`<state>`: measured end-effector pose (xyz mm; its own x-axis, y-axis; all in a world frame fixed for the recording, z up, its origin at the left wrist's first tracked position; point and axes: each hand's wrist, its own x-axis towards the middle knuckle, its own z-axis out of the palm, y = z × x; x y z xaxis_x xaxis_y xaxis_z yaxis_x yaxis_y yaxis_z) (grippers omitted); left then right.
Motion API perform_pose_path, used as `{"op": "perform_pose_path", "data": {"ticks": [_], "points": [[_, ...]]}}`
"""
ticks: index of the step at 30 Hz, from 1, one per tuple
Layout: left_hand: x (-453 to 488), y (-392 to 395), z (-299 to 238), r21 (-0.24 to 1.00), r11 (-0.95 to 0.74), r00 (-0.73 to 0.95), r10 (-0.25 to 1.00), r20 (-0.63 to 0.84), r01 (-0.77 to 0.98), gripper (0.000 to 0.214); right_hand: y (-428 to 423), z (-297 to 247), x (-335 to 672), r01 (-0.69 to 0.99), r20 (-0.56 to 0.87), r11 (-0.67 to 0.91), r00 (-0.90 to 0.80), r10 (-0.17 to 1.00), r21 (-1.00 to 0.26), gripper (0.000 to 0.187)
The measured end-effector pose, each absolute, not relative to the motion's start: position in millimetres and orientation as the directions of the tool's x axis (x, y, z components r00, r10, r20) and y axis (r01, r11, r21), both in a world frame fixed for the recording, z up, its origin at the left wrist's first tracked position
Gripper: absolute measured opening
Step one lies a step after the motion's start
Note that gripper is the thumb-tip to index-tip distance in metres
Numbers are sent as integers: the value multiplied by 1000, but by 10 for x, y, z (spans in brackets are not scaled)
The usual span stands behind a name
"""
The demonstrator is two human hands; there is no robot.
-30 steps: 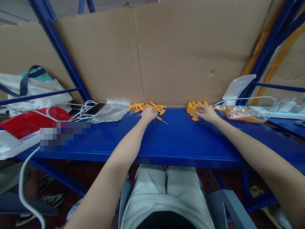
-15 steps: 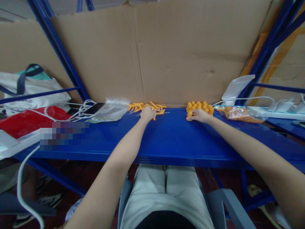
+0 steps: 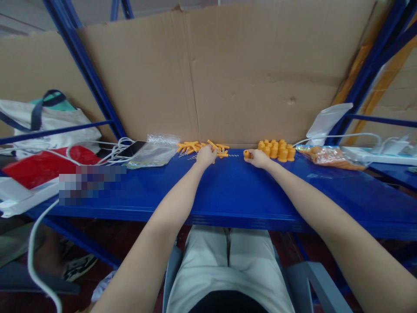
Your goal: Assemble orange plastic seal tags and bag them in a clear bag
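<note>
Right hand [image 3: 259, 159]: fingers closed around an orange cap [image 3: 246, 154] over the blue counter [image 3: 234, 191]; presumably light, stiff plastic, best gripped by its sides. Left hand [image 3: 205, 156]: at orange-handled spirals [image 3: 189, 147]; whether its fingers hold one cannot be told.

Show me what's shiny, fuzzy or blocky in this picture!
In the head view, bright glints sit on the clear bag at the right; in the head view, the orange pieces by the left hand look soft, with little fine detail; in the head view, blocky squares hide something at the left.
</note>
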<state>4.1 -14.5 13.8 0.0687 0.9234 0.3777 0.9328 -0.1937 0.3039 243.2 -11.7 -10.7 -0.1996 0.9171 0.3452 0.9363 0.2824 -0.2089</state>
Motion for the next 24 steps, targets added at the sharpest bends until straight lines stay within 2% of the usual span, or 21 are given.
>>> {"op": "perform_pose_path", "data": {"ticks": [3,7,13,19,24], "points": [[58,-133,117,321,-210,64,909,411,924,34,-204,-170,2389,925,396,333,-241,886,-181,35],[64,-143,102,367,-262,90,900,426,892,47,-232,-191,2390,905,359,388,-309,881,-174,44],[60,-104,74,297,-389,253,878,406,872,34,-220,-200,2377,911,337,387,-322,885,-146,55],[71,-74,12,260,-505,407,844,350,823,34,-217,-223,2384,906,357,387,-309,882,-172,56],[66,-73,-14,214,-529,436,823,363,821,32,-272,-182,2360,914,350,378,-310,884,-147,47]]}}
